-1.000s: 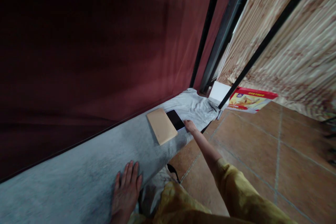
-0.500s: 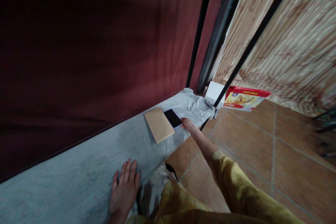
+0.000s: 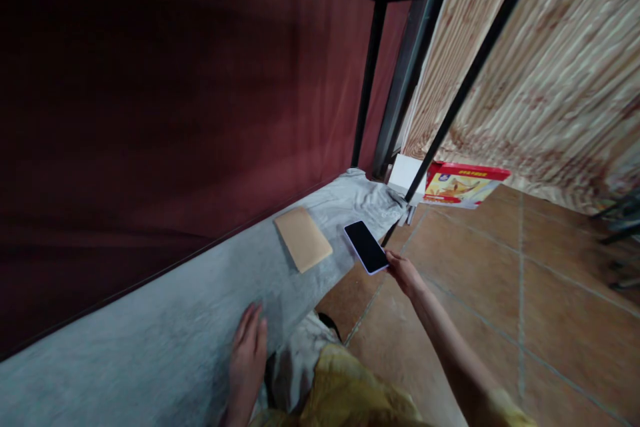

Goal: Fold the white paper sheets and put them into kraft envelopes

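Observation:
A smartphone with a dark screen and a pale purple edge is held by its near corner in my right hand. It hangs over the front edge of a narrow surface covered with a grey cloth. On that cloth, left of the phone, lies a flat tan notebook or envelope; I cannot tell which. My left hand is at the near part of the cloth, fingers stretched out, holding nothing. It is nearest to the cloth and apart from the tan item.
Black metal posts rise at the far end and carry a dark shelf overhead. A red curtain hangs along the left side. Beyond the end stand a white box and a red and yellow carton on the tiled floor.
My right hand has lifted the phone off the cloth and moved it right and nearer, away from the tan item. My left hand has shifted slightly right and turned more on its side.

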Demonstrator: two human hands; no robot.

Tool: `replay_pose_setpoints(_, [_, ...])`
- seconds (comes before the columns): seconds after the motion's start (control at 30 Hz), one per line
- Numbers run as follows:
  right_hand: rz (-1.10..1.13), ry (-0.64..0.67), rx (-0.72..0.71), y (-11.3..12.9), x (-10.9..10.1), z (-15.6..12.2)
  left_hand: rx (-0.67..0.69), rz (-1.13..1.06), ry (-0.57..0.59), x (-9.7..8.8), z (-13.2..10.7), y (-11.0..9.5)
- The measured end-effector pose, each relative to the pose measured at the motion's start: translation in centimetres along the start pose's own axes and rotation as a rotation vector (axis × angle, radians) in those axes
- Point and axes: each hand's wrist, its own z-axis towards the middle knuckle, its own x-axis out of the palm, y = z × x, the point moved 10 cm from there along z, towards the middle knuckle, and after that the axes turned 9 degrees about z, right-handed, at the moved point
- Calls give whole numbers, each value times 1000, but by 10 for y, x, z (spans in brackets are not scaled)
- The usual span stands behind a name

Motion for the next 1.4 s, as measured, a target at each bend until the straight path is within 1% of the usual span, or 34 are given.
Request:
replay_pose_setpoints(0.03, [39,26,3,-4,1,-14,-102,-159,47,7,0,-3])
replay_pose_setpoints(0.07, [67,40,14,-9,6,-27,-208,-335,123,19,-1,-10])
replay_pose_setpoints(0.1, [89,55,40,-15,14,-40,-311,-524,212,34,-5,-22])
replay_pose_setpoints(0.13, [114,86,72,-23,29,-52,-395,-722,277,46,-9,-39])
replay_pose_setpoints(0.17, [144,111,95,-30,46,-64,-477,-899,305,54,-13,-56])
replay_pose_setpoints(0.23, [201,188,126,-43,90,-86,-602,-1189,363,68,-18,-88])
replay_pose_setpoints(0.27, [225,237,143,-50,115,-97,-641,-1304,380,71,-20,-100])
replay_pose_setpoints(0.3, [246,281,169,-58,139,-107,-673,-1394,382,72,-20,-108])
replay_pose_setpoints(0.33, [264,319,190,-66,162,-115,-693,-1468,358,69,-19,-109])
replay_pose_setpoints(0.4, [284,342,203,-77,195,-128,-718,-1567,279,58,-16,-99])
replay_pose_setpoints(0.47, [252,378,212,-85,219,-137,-725,-1625,228,42,-13,-82])
replay_pose_setpoints(0.53, [186,425,187,-86,235,-141,-701,-1675,228,22,-12,-68])
replay_pose_setpoints(0.6, [138,446,136,-80,245,-139,-661,-1734,255,3,-12,-60])
replay_pose_setpoints(0.67, [148,405,99,-71,251,-133,-632,-1789,298,-12,-15,-58])
replay_pose_setpoints(0.73, [212,359,106,-63,257,-128,-611,-1826,355,-20,-19,-62])
replay_pose_setpoints(0.77, [259,358,132,-61,263,-128,-602,-1837,385,-21,-21,-65])
replay_pose_setpoints(0.83, [353,426,236,-58,281,-135,-593,-1855,431,-19,-25,-71])
replay_pose_setpoints(0.9, [404,511,375,-58,298,-147,-590,-1870,432,-13,-26,-75])
replay_pose_setpoints(0.97, [416,538,482,-59,304,-157,-599,-1880,432,-4,-28,-78])
replay_pose_setpoints(1.03, [433,531,541,-59,303,-161,-605,-1881,441,3,-29,-83])
replay_pose_setpoints(1.1, [475,535,575,-57,301,-164,-607,-1868,443,6,-31,-87])
replay_pose_setpoints(1.17, [534,556,624,-57,299,-167,-616,-1842,444,5,-33,-91])
replay_pose_setpoints(1.3, [644,603,752,-60,299,-175,-661,-1779,495,1,-38,-98])
replay_pose_setpoints(1.4, [683,606,776,-61,297,-175,-672,-1736,510,-2,-36,-102])
